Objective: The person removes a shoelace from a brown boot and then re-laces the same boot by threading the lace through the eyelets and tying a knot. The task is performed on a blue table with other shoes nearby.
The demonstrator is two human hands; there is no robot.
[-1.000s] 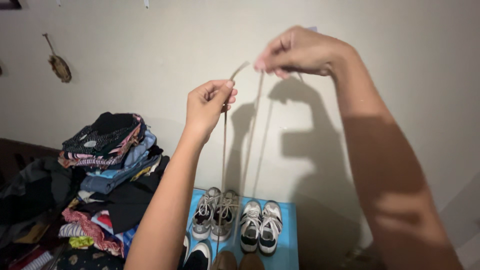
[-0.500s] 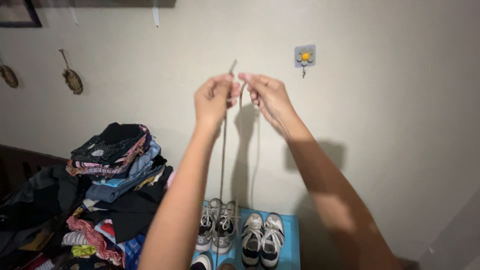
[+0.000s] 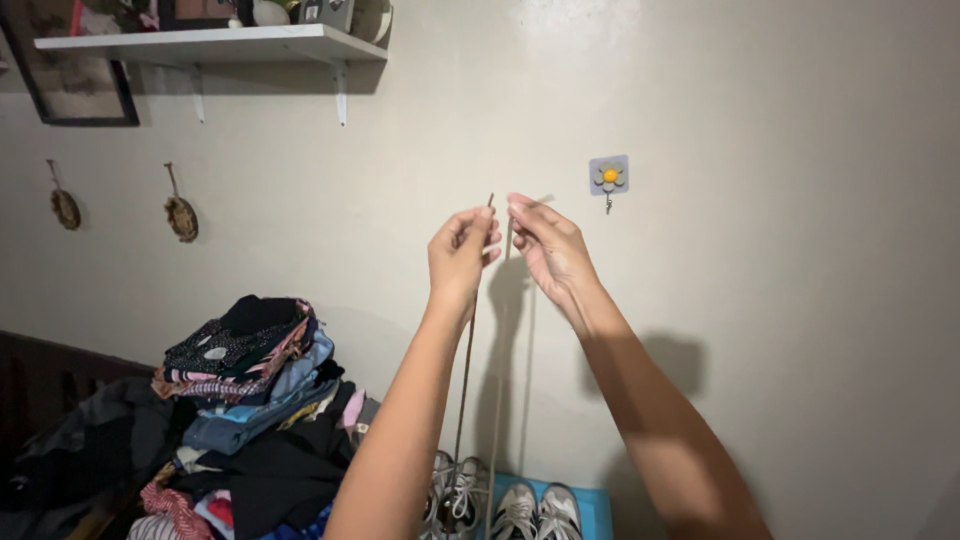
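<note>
Low down, grey sneakers (image 3: 455, 498) stood beside a clothes pile (image 3: 240, 400). Above them, the left hand (image 3: 460, 250) and right hand (image 3: 548, 248) each pinched one end of a brown shoelace (image 3: 466, 370) hanging to the sneakers. Beyond, a flower hook (image 3: 609, 176) hung on the wall.

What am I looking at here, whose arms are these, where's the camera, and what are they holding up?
There is no machine here: these are a person's two bare arms, filmed by a camera worn on their head, so you see what they see. The left hand and right hand are raised in front of a pale wall, each with a pinching grip on a thin brownish cord, perhaps a shoelace, that hangs down toward the shoes below. Low down are a grey pair of sneakers and a white pair on a blue mat. To the left is a pile of folded clothes. On the wall are a small flower-shaped hook and a white shelf.
</note>
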